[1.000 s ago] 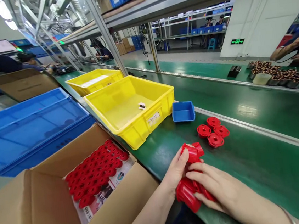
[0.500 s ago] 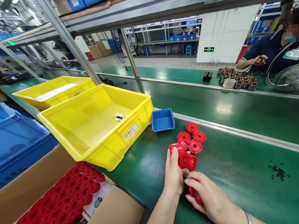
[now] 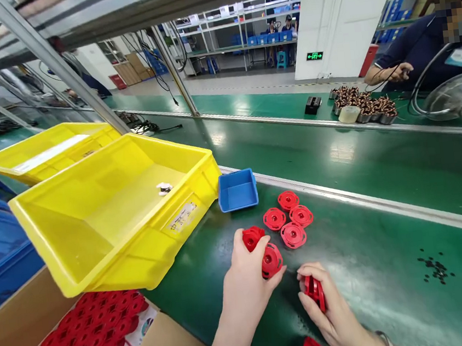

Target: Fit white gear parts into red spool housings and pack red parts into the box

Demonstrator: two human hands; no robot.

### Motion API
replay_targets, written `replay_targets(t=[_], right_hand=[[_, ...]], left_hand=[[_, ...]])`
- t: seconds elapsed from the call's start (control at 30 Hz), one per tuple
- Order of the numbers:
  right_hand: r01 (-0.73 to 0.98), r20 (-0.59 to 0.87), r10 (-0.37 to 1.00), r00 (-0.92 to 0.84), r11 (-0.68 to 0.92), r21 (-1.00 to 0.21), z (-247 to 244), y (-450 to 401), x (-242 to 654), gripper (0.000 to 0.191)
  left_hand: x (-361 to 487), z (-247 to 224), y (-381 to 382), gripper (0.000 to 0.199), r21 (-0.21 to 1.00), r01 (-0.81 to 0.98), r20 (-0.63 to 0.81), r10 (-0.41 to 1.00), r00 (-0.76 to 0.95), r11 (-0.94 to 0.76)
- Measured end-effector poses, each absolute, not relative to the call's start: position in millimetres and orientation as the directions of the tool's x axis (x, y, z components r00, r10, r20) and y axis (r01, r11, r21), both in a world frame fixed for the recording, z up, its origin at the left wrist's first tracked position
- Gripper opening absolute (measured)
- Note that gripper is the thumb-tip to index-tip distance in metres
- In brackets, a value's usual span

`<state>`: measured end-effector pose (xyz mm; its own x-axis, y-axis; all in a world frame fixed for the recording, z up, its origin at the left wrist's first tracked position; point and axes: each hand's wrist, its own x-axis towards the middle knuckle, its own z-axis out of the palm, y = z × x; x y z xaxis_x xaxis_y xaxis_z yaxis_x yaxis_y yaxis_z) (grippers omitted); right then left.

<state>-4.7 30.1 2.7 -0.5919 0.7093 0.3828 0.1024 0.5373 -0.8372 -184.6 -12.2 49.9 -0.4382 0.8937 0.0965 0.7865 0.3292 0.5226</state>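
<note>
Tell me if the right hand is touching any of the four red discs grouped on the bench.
Apart. The head view shows a strip of green bench between the right hand and the four red discs.

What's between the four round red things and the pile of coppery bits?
Between the red things and the coppery pile are two silver rails, with green surface between them. The head view shows it.

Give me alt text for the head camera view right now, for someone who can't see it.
Two bare hands work over a green bench: the left hand grips two red plastic parts, the right hand holds more red plastic. Four red discs sit just beyond, near a small blue bin, with a big yellow bin to the left.
</note>
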Motion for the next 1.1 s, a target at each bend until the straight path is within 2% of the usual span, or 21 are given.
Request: replay_targets(t=[0.03,0.1,0.2,0.3,0.37,0.47,0.53,0.6,0.67,0.7,0.77,0.83,0.9,0.97,1.03,1.1], right_hand=[[0.105,0.369,0.714,-0.595,0.523,-0.846,2,30,-5,0.025],[0.118,0.336,0.737,-0.587,0.488,-0.865,2,30,-6,0.023],[0.151,0.240,0.787,-0.569,0.387,-0.910,0,33,-7,0.021],[0.144,0.080,0.827,-0.557,0.191,-0.971,-3,36,-6,0.025],[0.093,-0.004,0.835,-0.550,0.057,-0.994,-3,38,-7,0.029],[0.018,-0.059,0.838,-0.543,-0.058,-0.998,-3,40,-9,0.032],[-0.007,-0.074,0.838,-0.541,-0.092,-0.996,-3,42,-10,0.033],[-0.030,-0.083,0.833,-0.546,-0.119,-0.992,-2,43,-11,0.032],[-0.072,-0.096,0.824,-0.559,-0.164,-0.984,-1,44,-11,0.032],[-0.093,-0.105,0.816,-0.568,-0.190,-0.977,1,45,-11,0.032],[-0.121,-0.118,0.795,-0.595,-0.234,-0.965,5,44,-10,0.032],[-0.122,-0.116,0.769,-0.629,-0.244,-0.962,10,41,-8,0.033],[-0.123,-0.102,0.734,-0.671,-0.246,-0.961,14,36,-8,0.033],[-0.128,-0.092,0.694,-0.714,-0.259,-0.957,17,28,-8,0.032],[-0.134,-0.100,0.635,-0.766,-0.310,-0.941,19,19,-10,0.032],[-0.155,-0.120,0.565,-0.816,-0.415,-0.897,21,10,-13,0.034]], left_hand=[[-187,50,-9,0.056,0.432,0.843,0.081,0.917,-0.391,0.321],[-189,48,-4,0.064,0.360,0.898,0.064,0.954,-0.293,0.252],[-193,47,-7,0.072,0.361,0.914,0.068,0.972,-0.225,0.186],[-195,51,-27,0.065,0.349,0.912,0.210,0.930,-0.302,0.217],[-193,53,-46,0.063,0.413,0.908,0.282,0.937,-0.206,0.076],[-177,43,-69,0.064,0.589,0.740,0.187,0.946,0.265,-0.324],[-162,28,-78,0.048,0.664,0.640,0.101,0.896,0.433,-0.385],[-151,13,-83,0.040,0.693,0.602,0.072,0.868,0.491,-0.397],[-148,3,-86,0.047,0.752,0.552,0.096,0.887,0.451,-0.361],[-149,1,-87,0.054,0.807,0.509,0.108,0.922,0.371,-0.300],[-153,2,-88,0.065,0.925,0.364,0.077,0.992,0.101,-0.109],[-156,7,-87,0.063,0.994,0.097,-0.022,0.987,-0.158,0.038],[-155,15,-84,0.057,0.978,-0.206,-0.103,0.950,-0.296,0.042],[-151,24,-79,0.048,0.895,-0.443,-0.128,0.921,-0.367,-0.052],[-144,31,-74,0.036,0.816,-0.560,-0.141,0.892,-0.430,-0.142],[-136,35,-70,0.029,0.788,-0.585,-0.150,0.862,-0.484,-0.191]])
